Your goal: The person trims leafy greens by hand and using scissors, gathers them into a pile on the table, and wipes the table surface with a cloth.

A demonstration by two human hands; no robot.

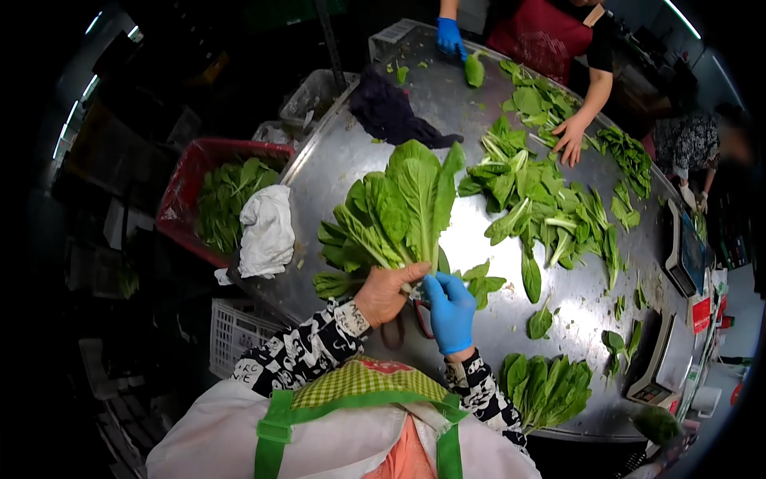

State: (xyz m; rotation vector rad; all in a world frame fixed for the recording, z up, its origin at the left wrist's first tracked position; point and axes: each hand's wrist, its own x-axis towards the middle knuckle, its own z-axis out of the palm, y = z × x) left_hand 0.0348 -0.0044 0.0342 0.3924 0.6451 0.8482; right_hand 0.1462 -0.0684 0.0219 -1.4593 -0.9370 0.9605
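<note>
My left hand (384, 297) is bare and closed around the stems of a bunch of leafy greens (399, 203), with the leaves fanned upward. Beside it, my right hand (452, 313) in a blue glove has its fingers pinched at the stem ends; what lies between the fingertips is hidden. Under my hands on the metal table (471, 399) lies what looks like scissors with a red handle (423, 319), partly covered. Loose leaves (483, 283) lie just right of the gloved hand. Another bunch of greens (546, 389) rests by my right sleeve.
A spread pile of greens (550, 207) covers the table's right middle. Across it, a co-worker's bare hand (570, 137) and blue-gloved hand (451, 37) reach in. A dark cloth (399, 108), a white cloth (267, 231), a red crate (179, 188) and two scales (658, 359) stand around.
</note>
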